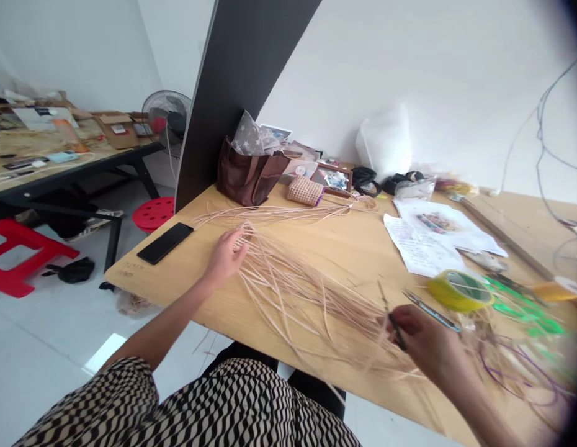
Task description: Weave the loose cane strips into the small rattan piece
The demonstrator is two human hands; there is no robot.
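My left hand [227, 253] is closed on a small woven piece [244, 231], its fingers and thumb pressed over the weave. Long pale strands [311, 285] fan out from this piece across the table toward the right. Over their far ends, my right hand [421, 338] grips a slim, dark, pointed tool [394, 326]; blur hides its exact kind. Some strands lie beside those fingers, and whether they are held too I cannot tell. A second tool, slender and bluish-silver [430, 309], lies just beyond my right hand.
On the wooden table [353, 242] lie a phone [165, 243], a finished-looking woven pouch [306, 190], paper sheets [423, 245] and a yellow tape roll [460, 290]. A brown bag [249, 174] stands against the dark partition [232, 81]. Tangled green material [525, 307] lies at right.
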